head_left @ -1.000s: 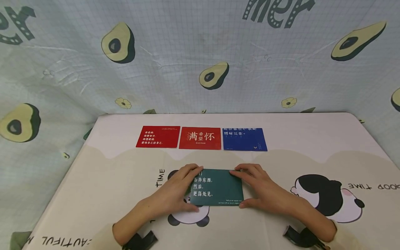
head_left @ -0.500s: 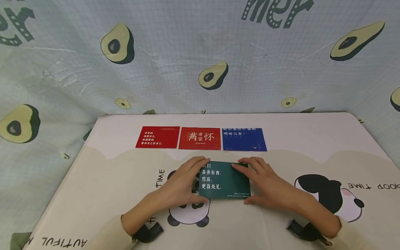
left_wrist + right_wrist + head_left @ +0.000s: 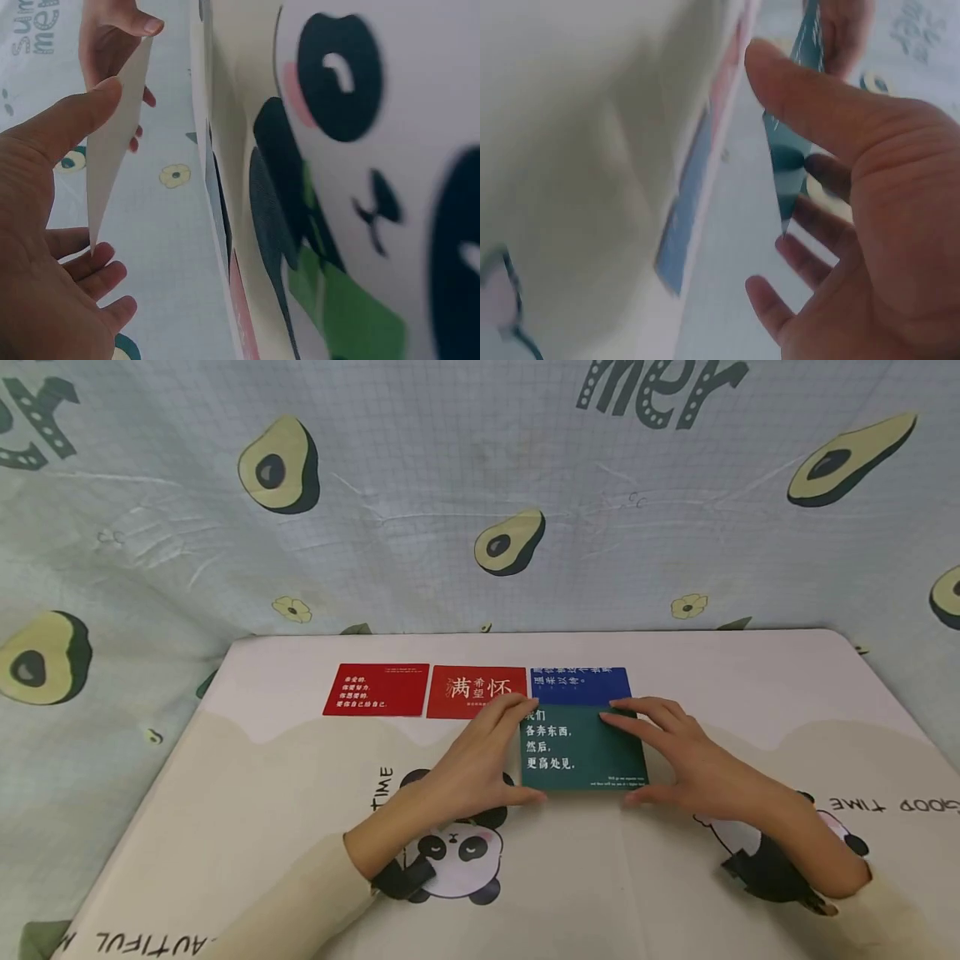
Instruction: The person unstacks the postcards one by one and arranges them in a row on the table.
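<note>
A dark green card [image 3: 592, 752] with white Chinese writing is held off the table between two hands. My left hand [image 3: 472, 768] grips its left edge, with the thumb at the near corner and the fingers at the far one. On the opposite edge, my right hand [image 3: 693, 760] holds it in the same way. The left wrist view shows the card's pale underside [image 3: 116, 150]; its green face [image 3: 786, 161] is partly hidden by the thumb in the right wrist view. In the head view, the green card overlaps the lower part of a blue card [image 3: 577, 685].
Left of the blue card, two red cards [image 3: 377, 690] [image 3: 465, 685] lie in the same row near the table's back edge. The pale tablecloth [image 3: 225, 827] carries printed pandas and lettering. Behind it hangs a curtain [image 3: 390, 468] with avocado prints.
Both hands have carried the green card to the right and away from the person, from over the panda print to just before the blue card. The row of cards stays put.
</note>
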Action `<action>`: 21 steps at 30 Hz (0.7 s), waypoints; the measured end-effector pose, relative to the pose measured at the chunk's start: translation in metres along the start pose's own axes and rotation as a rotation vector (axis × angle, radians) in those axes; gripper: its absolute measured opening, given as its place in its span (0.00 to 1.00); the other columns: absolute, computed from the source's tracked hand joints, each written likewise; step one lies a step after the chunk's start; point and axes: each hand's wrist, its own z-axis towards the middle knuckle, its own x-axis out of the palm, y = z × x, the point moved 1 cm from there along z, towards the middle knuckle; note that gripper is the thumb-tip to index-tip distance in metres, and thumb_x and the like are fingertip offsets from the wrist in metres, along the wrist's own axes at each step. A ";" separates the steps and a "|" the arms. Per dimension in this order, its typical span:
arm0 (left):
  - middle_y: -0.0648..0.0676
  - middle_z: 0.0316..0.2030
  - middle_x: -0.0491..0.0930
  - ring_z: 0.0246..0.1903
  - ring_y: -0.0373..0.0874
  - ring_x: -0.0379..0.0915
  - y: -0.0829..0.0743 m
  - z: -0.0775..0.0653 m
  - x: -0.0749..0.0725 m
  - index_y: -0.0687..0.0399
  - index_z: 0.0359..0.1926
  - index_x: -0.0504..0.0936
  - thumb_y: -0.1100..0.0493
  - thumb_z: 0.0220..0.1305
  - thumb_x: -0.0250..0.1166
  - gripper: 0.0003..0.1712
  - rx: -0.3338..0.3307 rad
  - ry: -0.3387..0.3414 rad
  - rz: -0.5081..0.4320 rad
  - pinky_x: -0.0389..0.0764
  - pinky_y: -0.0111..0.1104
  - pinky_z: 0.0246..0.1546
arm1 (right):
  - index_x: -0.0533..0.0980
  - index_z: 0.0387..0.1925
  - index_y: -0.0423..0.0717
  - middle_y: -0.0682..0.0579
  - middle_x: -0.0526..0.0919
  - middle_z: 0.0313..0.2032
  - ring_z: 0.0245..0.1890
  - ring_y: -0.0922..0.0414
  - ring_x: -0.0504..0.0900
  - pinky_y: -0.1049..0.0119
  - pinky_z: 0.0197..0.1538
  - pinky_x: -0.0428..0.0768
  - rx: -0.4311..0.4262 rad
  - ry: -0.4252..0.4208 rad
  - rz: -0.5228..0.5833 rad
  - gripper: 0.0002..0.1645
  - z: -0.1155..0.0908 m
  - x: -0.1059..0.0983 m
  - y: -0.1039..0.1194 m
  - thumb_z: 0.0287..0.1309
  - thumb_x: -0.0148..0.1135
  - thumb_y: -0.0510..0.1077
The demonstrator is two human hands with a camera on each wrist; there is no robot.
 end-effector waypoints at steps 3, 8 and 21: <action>0.57 0.66 0.57 0.66 0.48 0.52 -0.004 0.011 0.002 0.58 0.71 0.57 0.42 0.40 0.78 0.61 0.013 -0.012 0.001 0.62 0.41 0.65 | 0.61 0.70 0.55 0.49 0.58 0.67 0.66 0.45 0.54 0.35 0.56 0.62 0.007 -0.006 0.035 0.57 -0.003 -0.012 -0.009 0.37 0.80 0.51; 0.57 0.67 0.57 0.67 0.49 0.51 -0.009 0.026 0.005 0.59 0.71 0.56 0.40 0.42 0.77 0.61 0.008 -0.002 0.001 0.59 0.43 0.66 | 0.62 0.69 0.54 0.50 0.57 0.69 0.66 0.48 0.54 0.44 0.56 0.66 0.001 0.007 0.018 0.55 -0.008 -0.024 -0.023 0.39 0.78 0.52; 0.56 0.67 0.58 0.67 0.47 0.51 -0.012 0.056 0.016 0.58 0.71 0.56 0.37 0.43 0.75 0.60 0.029 -0.002 0.054 0.54 0.37 0.68 | 0.65 0.68 0.54 0.50 0.58 0.69 0.65 0.49 0.55 0.57 0.54 0.68 0.011 0.002 -0.018 0.52 -0.013 -0.039 -0.047 0.39 0.79 0.50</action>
